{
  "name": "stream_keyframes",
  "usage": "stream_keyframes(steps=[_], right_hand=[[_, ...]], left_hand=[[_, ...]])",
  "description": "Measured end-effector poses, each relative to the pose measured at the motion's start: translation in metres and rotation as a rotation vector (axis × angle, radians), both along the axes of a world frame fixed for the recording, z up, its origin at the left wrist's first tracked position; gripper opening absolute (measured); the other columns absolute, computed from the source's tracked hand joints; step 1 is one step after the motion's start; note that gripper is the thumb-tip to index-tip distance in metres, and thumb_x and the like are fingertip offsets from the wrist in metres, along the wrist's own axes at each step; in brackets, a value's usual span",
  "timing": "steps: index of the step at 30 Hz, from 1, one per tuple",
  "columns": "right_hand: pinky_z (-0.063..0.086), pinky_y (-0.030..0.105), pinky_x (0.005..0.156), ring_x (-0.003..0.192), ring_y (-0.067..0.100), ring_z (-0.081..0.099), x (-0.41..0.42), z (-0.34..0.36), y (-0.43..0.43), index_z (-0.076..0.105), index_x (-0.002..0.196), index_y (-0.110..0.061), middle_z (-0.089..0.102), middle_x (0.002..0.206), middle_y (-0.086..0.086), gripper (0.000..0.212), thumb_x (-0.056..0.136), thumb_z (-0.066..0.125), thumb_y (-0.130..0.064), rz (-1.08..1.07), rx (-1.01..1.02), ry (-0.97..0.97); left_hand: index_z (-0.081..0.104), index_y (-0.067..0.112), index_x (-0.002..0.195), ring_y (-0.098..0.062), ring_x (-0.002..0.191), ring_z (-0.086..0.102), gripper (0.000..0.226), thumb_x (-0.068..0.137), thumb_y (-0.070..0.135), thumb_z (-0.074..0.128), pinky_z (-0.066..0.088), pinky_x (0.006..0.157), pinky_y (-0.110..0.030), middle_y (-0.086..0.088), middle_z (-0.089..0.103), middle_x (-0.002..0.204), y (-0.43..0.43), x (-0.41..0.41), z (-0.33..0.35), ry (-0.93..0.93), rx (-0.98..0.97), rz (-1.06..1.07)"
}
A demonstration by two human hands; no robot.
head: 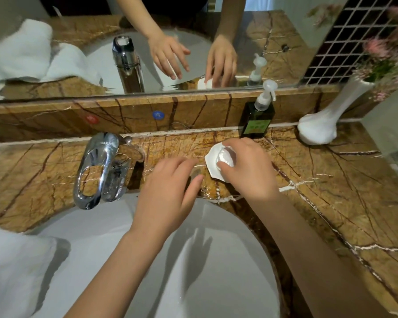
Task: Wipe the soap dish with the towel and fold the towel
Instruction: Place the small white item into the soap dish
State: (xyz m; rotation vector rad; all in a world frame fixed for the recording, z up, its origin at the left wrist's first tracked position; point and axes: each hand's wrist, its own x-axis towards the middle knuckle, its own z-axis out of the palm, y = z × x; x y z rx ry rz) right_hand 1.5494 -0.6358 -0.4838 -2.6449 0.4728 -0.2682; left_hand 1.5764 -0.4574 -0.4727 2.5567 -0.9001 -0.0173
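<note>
Now right hand (251,166) grips soap (225,156) over soap dish (210,160) (left hand (168,191) splayed, hovering).

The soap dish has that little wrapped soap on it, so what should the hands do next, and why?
Probably lift the wrapped soap off the soap dish and set it on the counter. The right hand already grips it, the left hand hovers empty beside the dish, and the towel lies untouched at the far left. The dish cannot be wiped well while the soap covers it.
</note>
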Motion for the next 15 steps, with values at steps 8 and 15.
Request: stream_keyframes(steps=[8, 15], right_hand=[[0.043, 0.032, 0.080, 0.106, 0.023, 0.054, -0.001, -0.005, 0.004, 0.061, 0.115, -0.017, 0.061, 0.113, 0.005, 0.037, 0.079, 0.065, -0.022, 0.007, -0.008, 0.006], [0.043, 0.037, 0.094, 0.125, 0.023, 0.045, -0.019, 0.037, 0.002, 0.049, 0.131, -0.018, 0.054, 0.133, 0.005, 0.053, 0.084, 0.061, -0.041, 0.022, -0.106, -0.003]], left_hand=[[0.055, 0.017, 0.125, -0.022, 0.113, 0.050, 0.040, 0.094, 0.037, 0.039, 0.038, 0.093, -0.034, -0.003, 0.061, 0.119, 0.002, -0.003, 0.003, 0.009, 0.014, 0.007], [0.058, 0.014, 0.120, -0.025, 0.109, 0.054, 0.047, 0.092, 0.041, 0.032, 0.042, 0.088, -0.038, -0.005, 0.063, 0.117, -0.002, -0.002, 0.048, -0.079, -0.047, 0.008]])
